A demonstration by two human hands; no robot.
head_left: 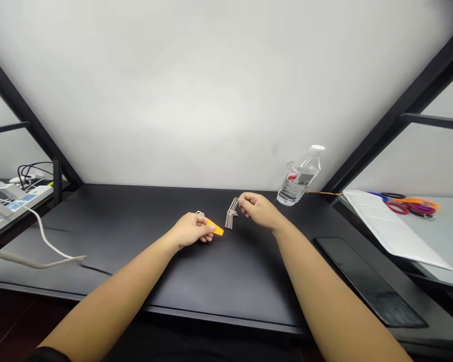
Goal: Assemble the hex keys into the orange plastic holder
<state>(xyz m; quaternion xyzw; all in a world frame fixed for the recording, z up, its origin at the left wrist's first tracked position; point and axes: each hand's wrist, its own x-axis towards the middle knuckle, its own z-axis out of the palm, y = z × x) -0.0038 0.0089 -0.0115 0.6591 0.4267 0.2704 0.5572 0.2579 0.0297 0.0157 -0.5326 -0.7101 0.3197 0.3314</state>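
My left hand (194, 230) is closed on an orange holder (215, 228), whose narrower end points right, just above the black table (211, 281). A bit of bent metal shows behind the fingers of that hand. To the right, my right hand (257, 208) pinches several L-shaped metal hex keys (230, 215) near their bent ends. Their long arms hang down side by side, a small gap away from the orange holder.
A water bottle (300, 176) stands tilted in view at the back right. A dark flat panel (370, 281) lies at the right, beside a white sheet (394, 229) and coloured rings (411, 206). At the left are power strips (20, 208) and a white cable (45, 239).
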